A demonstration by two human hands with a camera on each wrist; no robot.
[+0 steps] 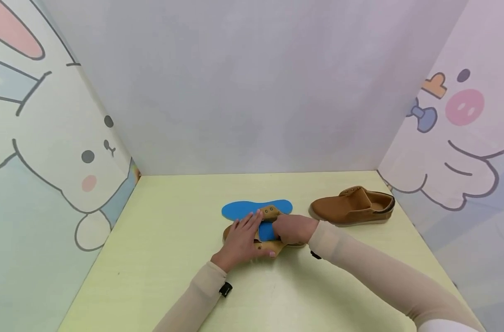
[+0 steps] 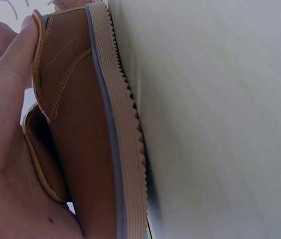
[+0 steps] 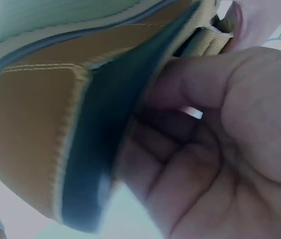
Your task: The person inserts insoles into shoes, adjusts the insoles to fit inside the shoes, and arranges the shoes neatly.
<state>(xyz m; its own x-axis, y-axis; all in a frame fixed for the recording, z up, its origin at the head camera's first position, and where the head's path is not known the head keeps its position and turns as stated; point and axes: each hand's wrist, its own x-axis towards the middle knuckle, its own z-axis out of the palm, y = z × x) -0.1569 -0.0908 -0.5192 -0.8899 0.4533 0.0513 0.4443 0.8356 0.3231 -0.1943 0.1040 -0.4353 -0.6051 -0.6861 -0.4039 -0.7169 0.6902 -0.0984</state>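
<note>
A brown lace-up shoe (image 2: 93, 149) lies on the table with its toe to the left and its eyelet flaps spread apart. My left hand (image 1: 243, 240) holds it across the front, thumb on the near flap and fingers over the far side. Inside the opening shows a blue insole (image 1: 267, 231). My right hand (image 1: 294, 229) reaches in over the heel, fingers curled at the insole's rear end. In the right wrist view, the thumb and fingers go down past the dark-lined heel collar (image 3: 105, 134), which hides the fingertips.
A second blue insole (image 1: 240, 210) lies flat just behind the held shoe. The matching brown shoe (image 1: 339, 210) stands at the back right, toe to the left. Pale walls with cartoon animals enclose the yellowish table (image 1: 165, 258) at the back and sides.
</note>
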